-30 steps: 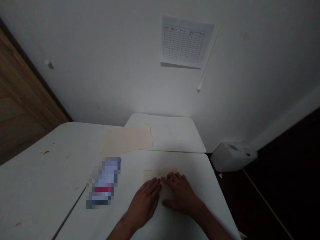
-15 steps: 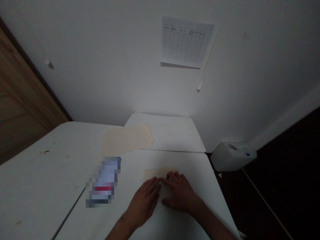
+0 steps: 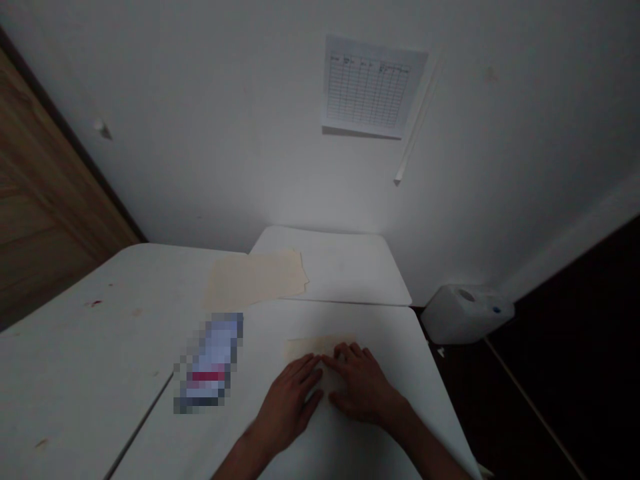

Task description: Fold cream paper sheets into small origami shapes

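The small cream-coloured folded sheet of paper lies flat on the white plastic table, pinned under both hands. The left hand and the right hand rest palm-down on it, fingers extended and close together, gripping nothing; the fingertips of the two hands meet over the sheet's middle. Only the far edge of the sheet shows beyond the fingertips.

Risk: uneven pressure from either palm can probably skew the sheet or set a crooked crease. The smooth table offers little friction, so the sheet may slide away from the fingertips.

Left of the left hand lies a blurred white-and-red flat object. Beyond the fingertips, well apart, lies a larger cream paper sheet. The dim light makes alignment errors hard to detect.
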### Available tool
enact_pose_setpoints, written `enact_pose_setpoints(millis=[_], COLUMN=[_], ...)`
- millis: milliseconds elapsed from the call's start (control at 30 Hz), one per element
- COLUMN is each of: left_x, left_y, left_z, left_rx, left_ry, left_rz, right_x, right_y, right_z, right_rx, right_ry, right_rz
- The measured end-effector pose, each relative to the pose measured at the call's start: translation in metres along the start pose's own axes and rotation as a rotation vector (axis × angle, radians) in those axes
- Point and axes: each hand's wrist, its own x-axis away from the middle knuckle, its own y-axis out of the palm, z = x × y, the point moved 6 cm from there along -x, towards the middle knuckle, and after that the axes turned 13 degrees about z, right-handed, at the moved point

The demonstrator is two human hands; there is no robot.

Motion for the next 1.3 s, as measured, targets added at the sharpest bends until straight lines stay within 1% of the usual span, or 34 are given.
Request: enact_pose_setpoints(millis=[367,500,633,733,867,967,1133,1300], left_x=[0.003,0.002,0.003,0.005,0.008,0.009,0.01,0.015], left_y=[0.004,0.002,-0.003,-0.006,-0.012,-0.014,-0.012,-0.016], left_z=[-0.001,0.002,0.006,0.011,0.017,0.018,0.018,0.016], left_rx=[-0.018,-0.041,-0.063,-0.007,0.077,0.072,0.044,-0.016], left_ry=[-0.003,0.028,0.061,0.075,0.071,0.061,0.052,0.028], left_rz=[0.015,0.024,0.069,0.093,0.074,0.046,0.016,0.086], right_x=[0.0,0.0,0.0,0.0,0.0,0.0,0.001,0.001], right_y=[0.0,0.001,0.001,0.002,0.003,0.002,0.001,0.004], right_z=[0.0,0.0,-0.001,0.0,-0.001,-0.001,-0.002,0.0], right_rx=[-0.03,-0.02,-0.011,-0.001,0.004,0.0,-0.009,-0.006], right_ry=[0.021,0.025,0.017,0.017,0.008,0.004,-0.001,0.023], right_rz=[0.028,0.029,0.03,0.028,0.034,0.052,0.075,0.026])
